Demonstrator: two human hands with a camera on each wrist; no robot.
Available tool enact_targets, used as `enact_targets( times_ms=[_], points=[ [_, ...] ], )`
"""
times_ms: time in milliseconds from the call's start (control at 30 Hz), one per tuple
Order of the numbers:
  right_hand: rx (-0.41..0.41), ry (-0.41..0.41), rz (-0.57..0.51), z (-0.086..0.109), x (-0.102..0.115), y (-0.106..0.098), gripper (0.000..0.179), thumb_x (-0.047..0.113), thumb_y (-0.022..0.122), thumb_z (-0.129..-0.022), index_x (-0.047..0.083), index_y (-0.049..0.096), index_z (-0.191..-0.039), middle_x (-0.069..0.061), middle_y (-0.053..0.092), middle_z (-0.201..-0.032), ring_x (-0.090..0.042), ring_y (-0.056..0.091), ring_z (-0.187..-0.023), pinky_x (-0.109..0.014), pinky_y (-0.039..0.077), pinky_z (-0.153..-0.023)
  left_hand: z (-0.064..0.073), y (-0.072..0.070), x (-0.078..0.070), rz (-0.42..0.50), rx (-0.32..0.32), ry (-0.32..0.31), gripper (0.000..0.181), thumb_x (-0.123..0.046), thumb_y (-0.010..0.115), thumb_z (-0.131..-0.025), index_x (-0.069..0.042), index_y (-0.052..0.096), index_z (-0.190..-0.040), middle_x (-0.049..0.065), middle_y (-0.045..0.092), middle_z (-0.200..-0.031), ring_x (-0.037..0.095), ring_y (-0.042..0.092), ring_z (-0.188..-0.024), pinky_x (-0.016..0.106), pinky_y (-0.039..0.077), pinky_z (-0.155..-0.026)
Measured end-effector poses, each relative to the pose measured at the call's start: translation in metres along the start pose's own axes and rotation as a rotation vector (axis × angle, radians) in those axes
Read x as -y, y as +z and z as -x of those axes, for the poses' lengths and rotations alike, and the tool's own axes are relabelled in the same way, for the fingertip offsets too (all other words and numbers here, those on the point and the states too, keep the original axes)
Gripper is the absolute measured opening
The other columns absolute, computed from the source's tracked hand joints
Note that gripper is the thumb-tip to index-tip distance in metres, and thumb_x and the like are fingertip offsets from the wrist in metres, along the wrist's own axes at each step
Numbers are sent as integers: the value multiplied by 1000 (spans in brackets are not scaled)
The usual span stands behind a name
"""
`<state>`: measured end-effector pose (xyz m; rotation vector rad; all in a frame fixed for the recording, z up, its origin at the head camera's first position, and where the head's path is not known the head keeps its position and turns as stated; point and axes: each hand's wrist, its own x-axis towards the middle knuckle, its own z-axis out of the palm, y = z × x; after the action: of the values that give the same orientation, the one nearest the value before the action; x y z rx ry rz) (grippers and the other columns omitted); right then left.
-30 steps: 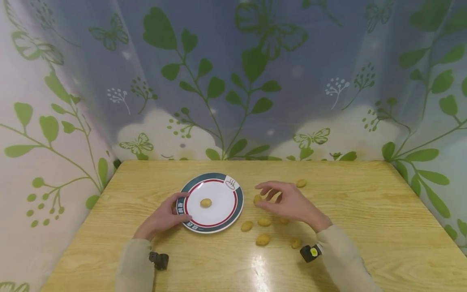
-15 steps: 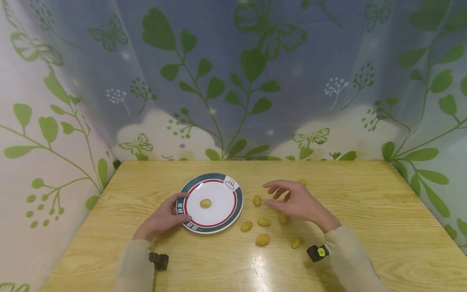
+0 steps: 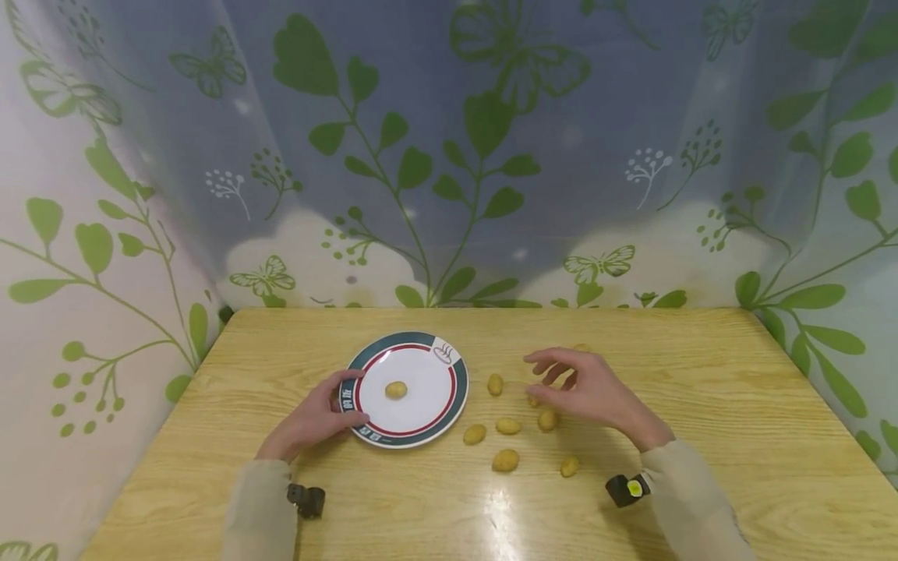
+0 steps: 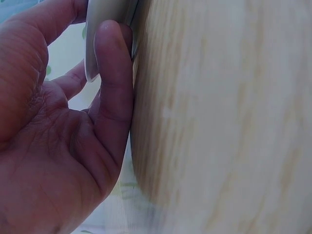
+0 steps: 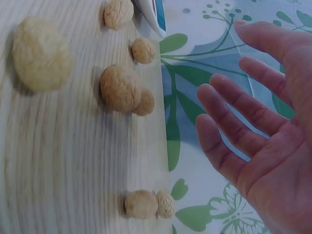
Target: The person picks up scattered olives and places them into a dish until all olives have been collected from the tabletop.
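Observation:
My left hand (image 3: 316, 413) grips the left side of a round plate (image 3: 459, 397), which has a dark teal border and a red ring. In the left wrist view, fingers curl around the plate's edge (image 4: 91, 53). One small yellow-brown potato (image 3: 396, 389) lies on the plate. My right hand (image 3: 592, 393), fingers parted and holding nothing, hovers over the table right of the plate. Partly behind its thumb is a potato (image 3: 533, 401); another potato (image 3: 546, 421) lies just below it. In the right wrist view the palm (image 5: 278, 161) faces the potatoes (image 5: 119, 87).
Several loose potatoes lie between plate and right hand, among them one potato (image 3: 495, 384) beside the plate and a potato (image 3: 505, 460) nearer the front. A potato (image 3: 581, 347) shows behind the right hand. A leaf-patterned curtain (image 3: 449, 195) borders the wooden table (image 3: 737, 374).
My right hand has drawn back to the right from the potato beside the plate, which stays on the table. The left hand and plate have not moved.

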<state>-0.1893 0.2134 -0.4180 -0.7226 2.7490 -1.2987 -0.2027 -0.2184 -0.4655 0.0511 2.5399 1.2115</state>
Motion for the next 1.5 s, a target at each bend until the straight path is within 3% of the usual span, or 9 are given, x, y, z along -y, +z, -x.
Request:
enact_targets(
  times_ms=[167,333,600,1033,1300,1500],
  points=[
    [-5,28,-1,5,-5,-5,42,28,77,-92,19,67,-132,-12,72,-114,-12,69,-94,-28,58,-74,0,0,0,-3,0,10,76,-32,82,-87,-18,44,-151,17,46,-150,32,46,-125,45,42,-105],
    [-14,56,10,10,-10,-10,40,30,76,-93,19,67,-131,-11,71,-113,-11,68,-94,-26,57,-73,-1,-1,0,-9,1,29,75,-32,82,-88,-17,44,-151,16,50,-143,29,49,-119,36,43,-92],
    [-40,71,38,17,-18,-18,39,31,75,-94,18,68,-130,-9,72,-111,-9,68,-93,-26,57,-73,-1,-2,0,-10,3,45,74,-31,81,-88,-17,44,-151,17,47,-150,32,46,-125,44,43,-105],
    [-71,102,65,29,-29,-27,39,30,76,-94,14,69,-129,-10,73,-108,-7,68,-90,-25,56,-71,-1,-2,-1,18,13,72,73,-26,81,-88,-12,44,-150,18,49,-145,28,50,-119,33,44,-95],
    [-83,119,68,36,-37,-30,41,29,76,-93,13,68,-131,-9,73,-107,-5,69,-89,-25,58,-71,2,-1,-2,26,12,73,73,-24,82,-88,-11,45,-150,20,48,-149,31,49,-123,44,44,-106],
    [-100,126,86,40,-47,-31,42,29,77,-93,10,68,-129,-2,75,-102,-2,68,-88,-25,59,-71,2,-1,-1,22,9,63,73,-24,82,-88,-12,44,-150,19,49,-145,29,50,-120,36,45,-97]
  ],
)
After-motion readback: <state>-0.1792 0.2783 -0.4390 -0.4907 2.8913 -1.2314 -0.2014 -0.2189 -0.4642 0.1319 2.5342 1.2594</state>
